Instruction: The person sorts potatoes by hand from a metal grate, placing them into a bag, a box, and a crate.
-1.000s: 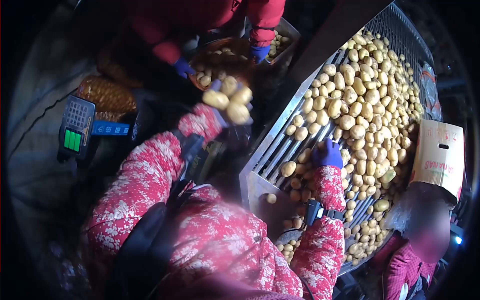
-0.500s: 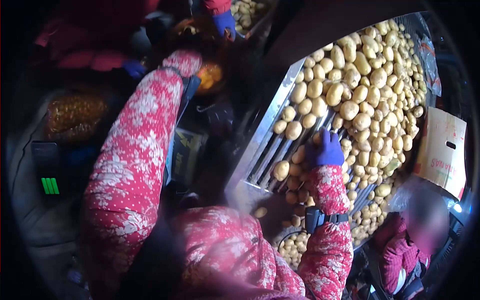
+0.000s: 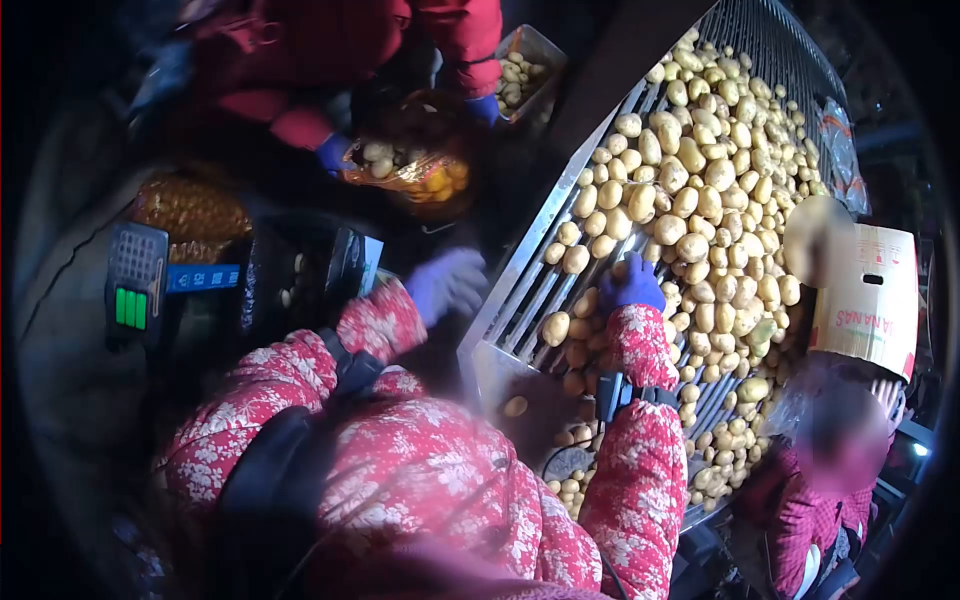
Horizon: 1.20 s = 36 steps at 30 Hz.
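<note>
Many pale yellow potatoes (image 3: pixel 715 200) lie over a slatted metal sorting table (image 3: pixel 525 285). My right hand (image 3: pixel 637 286), in a purple glove, rests among them near the table's lower left side. Its fingers curl down round a potato (image 3: pixel 617 270), which is partly hidden. My left hand (image 3: pixel 450 283), also in a purple glove, is in the air just left of the table's metal edge. Motion blurs it somewhat, but its fingers look stretched out with nothing held.
Across from me, a person in a red jacket (image 3: pixel 470 40) handles an orange net bag (image 3: pixel 425 178) of potatoes. Beside them stands a bin (image 3: pixel 545 45) of potatoes. A banana carton (image 3: pixel 870 300) is at the right, near another person (image 3: pixel 820 510). A scale (image 3: pixel 137 275) with a green display stands left.
My left hand has come back from the far left toward the table's edge. My right hand stays among the potatoes. The person across has shifted, and the net bag shows more clearly.
</note>
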### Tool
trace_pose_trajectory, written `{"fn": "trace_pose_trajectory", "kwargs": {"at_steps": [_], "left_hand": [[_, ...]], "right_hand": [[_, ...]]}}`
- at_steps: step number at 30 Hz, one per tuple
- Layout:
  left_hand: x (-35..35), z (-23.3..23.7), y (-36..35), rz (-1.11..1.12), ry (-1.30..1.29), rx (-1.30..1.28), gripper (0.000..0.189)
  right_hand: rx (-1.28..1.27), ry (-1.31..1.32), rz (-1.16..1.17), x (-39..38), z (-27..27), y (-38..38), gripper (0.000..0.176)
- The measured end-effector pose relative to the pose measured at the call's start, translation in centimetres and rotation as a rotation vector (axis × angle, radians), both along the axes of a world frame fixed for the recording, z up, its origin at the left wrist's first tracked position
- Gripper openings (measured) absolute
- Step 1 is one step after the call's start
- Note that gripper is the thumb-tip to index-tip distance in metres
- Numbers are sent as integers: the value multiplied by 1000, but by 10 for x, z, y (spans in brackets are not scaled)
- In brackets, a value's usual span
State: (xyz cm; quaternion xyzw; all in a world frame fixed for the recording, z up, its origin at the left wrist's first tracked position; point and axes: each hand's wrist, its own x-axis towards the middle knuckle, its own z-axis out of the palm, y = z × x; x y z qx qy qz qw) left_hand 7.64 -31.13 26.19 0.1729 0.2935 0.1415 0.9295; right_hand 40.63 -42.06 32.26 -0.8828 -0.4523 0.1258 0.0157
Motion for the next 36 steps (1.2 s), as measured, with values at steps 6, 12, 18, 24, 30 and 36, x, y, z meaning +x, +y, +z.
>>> {"fn": "trace_pose_trajectory", "kwargs": {"at_steps": [6, 12, 18, 24, 30, 36], "left_hand": [[40, 85, -70, -273, -25, -353, 64], [65, 76, -103, -296, -239, -171, 46], [61, 31, -111, -396, -272, -301, 29], [84, 41, -109, -272, 376, 1907, 49], [113, 17, -85, -845, 377, 2101, 54], [111, 23, -83, -854, 394, 2020, 57]], "right_hand": [[738, 613, -350, -8, -4, -37, 45], [841, 735, -268, -159, 19, -84, 42], [860, 328, 42, -137, 10, -131, 32], [541, 351, 51, -65, -27, -156, 33], [449, -97, 232, 42, -33, -79, 46], [193, -405, 51, 91, 0, 12, 68]]}}
